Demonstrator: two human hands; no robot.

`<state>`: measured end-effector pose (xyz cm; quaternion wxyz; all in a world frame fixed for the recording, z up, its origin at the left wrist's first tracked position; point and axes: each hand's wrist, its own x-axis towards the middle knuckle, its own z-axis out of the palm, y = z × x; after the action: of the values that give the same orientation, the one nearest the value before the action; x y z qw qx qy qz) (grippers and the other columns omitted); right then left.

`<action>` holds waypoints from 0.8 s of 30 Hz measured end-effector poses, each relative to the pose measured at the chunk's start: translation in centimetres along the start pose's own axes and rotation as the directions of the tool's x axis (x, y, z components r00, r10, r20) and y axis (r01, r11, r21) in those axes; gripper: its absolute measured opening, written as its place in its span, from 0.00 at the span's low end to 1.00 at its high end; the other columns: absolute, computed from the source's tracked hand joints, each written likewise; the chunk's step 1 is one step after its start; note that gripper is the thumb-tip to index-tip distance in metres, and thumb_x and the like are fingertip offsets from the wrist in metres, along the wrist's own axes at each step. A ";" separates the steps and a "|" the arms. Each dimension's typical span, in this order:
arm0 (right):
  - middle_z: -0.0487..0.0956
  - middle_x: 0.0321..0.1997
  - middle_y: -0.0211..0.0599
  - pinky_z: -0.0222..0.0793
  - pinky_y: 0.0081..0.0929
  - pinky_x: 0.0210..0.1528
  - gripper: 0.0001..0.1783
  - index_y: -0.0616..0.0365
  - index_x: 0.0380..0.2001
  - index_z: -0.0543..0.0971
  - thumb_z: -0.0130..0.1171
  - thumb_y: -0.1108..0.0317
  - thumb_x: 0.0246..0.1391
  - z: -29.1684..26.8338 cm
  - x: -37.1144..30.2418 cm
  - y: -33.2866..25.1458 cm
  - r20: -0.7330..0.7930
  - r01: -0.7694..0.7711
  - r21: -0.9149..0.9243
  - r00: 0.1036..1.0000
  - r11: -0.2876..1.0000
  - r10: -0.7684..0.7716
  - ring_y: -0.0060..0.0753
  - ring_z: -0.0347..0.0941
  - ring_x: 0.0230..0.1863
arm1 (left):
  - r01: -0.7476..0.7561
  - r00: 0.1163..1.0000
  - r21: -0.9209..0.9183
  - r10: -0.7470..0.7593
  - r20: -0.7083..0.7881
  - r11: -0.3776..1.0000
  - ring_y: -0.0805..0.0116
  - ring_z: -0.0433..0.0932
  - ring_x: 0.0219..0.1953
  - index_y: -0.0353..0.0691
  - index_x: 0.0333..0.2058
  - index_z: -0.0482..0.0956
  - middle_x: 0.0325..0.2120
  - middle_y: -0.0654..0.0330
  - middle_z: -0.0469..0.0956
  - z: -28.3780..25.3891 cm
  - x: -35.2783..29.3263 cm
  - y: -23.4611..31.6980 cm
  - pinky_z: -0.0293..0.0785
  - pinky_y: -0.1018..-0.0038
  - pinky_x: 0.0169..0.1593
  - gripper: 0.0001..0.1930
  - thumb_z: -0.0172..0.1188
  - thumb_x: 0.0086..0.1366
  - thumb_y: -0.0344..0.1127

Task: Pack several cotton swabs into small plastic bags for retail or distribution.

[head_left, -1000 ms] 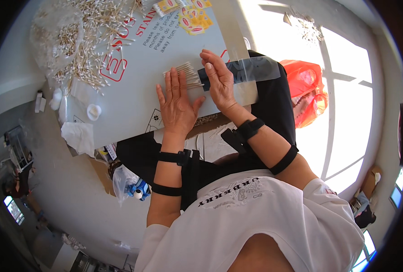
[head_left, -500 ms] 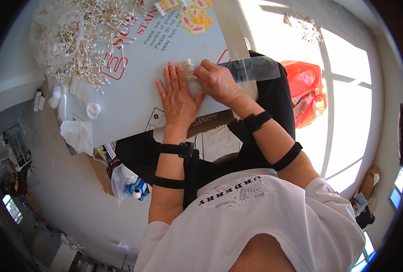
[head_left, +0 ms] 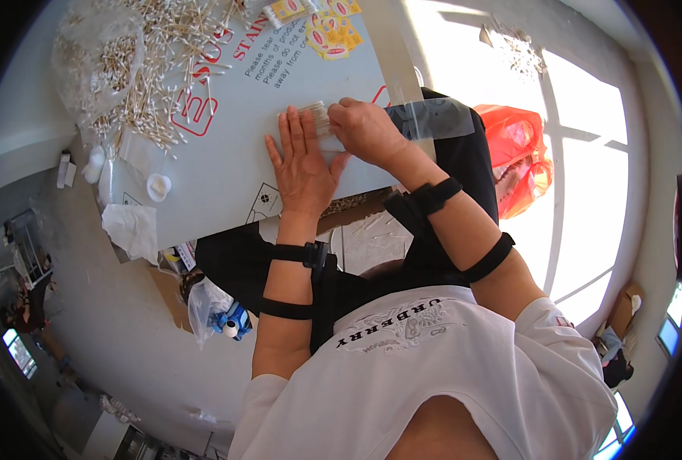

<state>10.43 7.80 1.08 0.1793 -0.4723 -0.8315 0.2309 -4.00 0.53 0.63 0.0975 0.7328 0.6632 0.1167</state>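
Shifted since a second ago: right hand [head_left: 368, 132], from open and upturned beside the swab row [head_left: 315, 115] to curled in, knuckles up, at the row's right end. Little different from half a second ago, save for a slightly tighter curl. Left hand [head_left: 304, 165] nearly unmoved: flat, fingers spread over the left part of the row. Meaning for the work, as a judgement: no longer just a steadying palm, but attention from both sides at once, with the right end of the row as the busy spot.

Hands apart from each other, though close, with the left thumb just beside the right hand; touching or not, hard to tell. Left palm down, not gripping. Right fingertips hidden; cannot tell whether pinching swab ends, the strip [head_left: 433, 119] or nothing. Row on the counter [head_left: 226, 180], between left fingers and right hand, white tips visible beyond both.

Strip from behind the right hand out over the counter's edge to the thigh [head_left: 467, 184]; left end in view a second ago, now covered. Unchanged farther off: swab pile [head_left: 153, 69] and clear bag [head_left: 95, 73] at upper left, yellow cards [head_left: 331, 34] next to packed swabs [head_left: 287, 11], tissue [head_left: 131, 228] at the near left corner, red bag [head_left: 509, 161] at right.
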 end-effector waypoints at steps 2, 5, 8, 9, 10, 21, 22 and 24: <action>0.75 0.29 0.40 0.74 0.41 0.31 0.04 0.58 0.27 0.75 0.58 0.72 0.45 -0.2 -0.5 0.1 -0.067 0.044 0.121 0.997 0.992 -0.036 0.50 0.77 0.30 | -0.005 1.000 0.016 0.004 0.016 1.000 0.49 0.43 0.73 0.35 0.69 0.48 0.70 0.46 0.46 0.0 -0.1 -0.1 0.37 0.43 0.69 0.48 0.58 0.61 0.59; 0.74 0.29 0.40 0.71 0.40 0.31 0.06 0.58 0.26 0.73 0.59 0.73 0.44 -0.2 -1.5 -0.1 -0.132 0.042 0.186 0.991 0.982 -0.018 0.51 0.75 0.30 | -0.019 1.000 0.014 0.018 0.010 1.000 0.49 0.43 0.73 0.35 0.69 0.48 0.70 0.47 0.46 0.0 -0.3 -0.2 0.36 0.43 0.69 0.48 0.59 0.60 0.57; 0.74 0.30 0.39 0.71 0.40 0.30 0.06 0.58 0.26 0.72 0.60 0.73 0.43 -0.1 -1.4 -0.1 -0.136 0.069 0.169 0.990 0.983 -0.046 0.50 0.75 0.29 | -0.030 0.999 0.001 0.030 -0.022 1.000 0.49 0.43 0.73 0.35 0.68 0.48 0.70 0.46 0.46 0.1 -0.3 -0.2 0.36 0.43 0.69 0.47 0.59 0.60 0.56; 0.74 0.30 0.39 0.71 0.40 0.30 0.06 0.58 0.26 0.72 0.60 0.73 0.43 -0.2 -1.3 0.0 -0.136 0.068 0.168 0.990 0.983 -0.045 0.50 0.75 0.29 | -0.023 1.000 0.006 0.023 -0.019 1.000 0.50 0.43 0.73 0.35 0.68 0.48 0.70 0.47 0.47 0.1 -0.3 -0.2 0.36 0.44 0.69 0.47 0.60 0.60 0.56; 0.74 0.30 0.39 0.71 0.40 0.30 0.06 0.58 0.26 0.72 0.60 0.74 0.44 -0.3 -1.3 0.0 -0.124 0.118 0.127 0.987 0.985 -0.103 0.50 0.75 0.29 | -0.017 1.000 0.012 0.017 -0.016 1.000 0.51 0.43 0.73 0.35 0.68 0.49 0.70 0.47 0.47 0.1 -0.3 -0.1 0.35 0.45 0.70 0.47 0.60 0.60 0.55; 0.73 0.30 0.39 0.72 0.40 0.29 0.06 0.58 0.25 0.72 0.59 0.73 0.44 0.1 -1.2 -0.3 -0.105 0.131 0.102 0.987 0.986 -0.120 0.50 0.75 0.29 | -0.012 1.000 0.010 0.012 -0.026 1.000 0.52 0.42 0.73 0.35 0.68 0.48 0.70 0.48 0.47 0.1 -0.4 -0.2 0.35 0.46 0.71 0.47 0.61 0.59 0.54; 0.74 0.30 0.40 0.73 0.41 0.29 0.05 0.57 0.26 0.73 0.59 0.73 0.43 0.0 -1.2 -0.3 -0.092 0.131 0.073 0.988 0.989 -0.124 0.50 0.76 0.29 | -0.010 0.999 0.005 0.010 -0.032 1.000 0.52 0.42 0.73 0.35 0.68 0.48 0.70 0.48 0.47 0.1 -0.4 -0.2 0.35 0.47 0.71 0.47 0.62 0.59 0.53; 0.75 0.30 0.40 0.74 0.41 0.30 0.05 0.57 0.27 0.75 0.58 0.72 0.42 0.2 -1.2 -0.3 -0.079 0.132 0.043 0.989 0.990 -0.129 0.49 0.76 0.29 | -0.003 1.000 0.014 0.003 -0.018 1.000 0.52 0.42 0.73 0.35 0.68 0.49 0.70 0.48 0.47 0.1 -0.3 -0.1 0.35 0.46 0.71 0.47 0.62 0.58 0.53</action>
<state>10.75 6.55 0.93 0.2369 -0.4209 -0.8474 0.2206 -4.05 0.28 0.51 0.0860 0.7334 0.6637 0.1190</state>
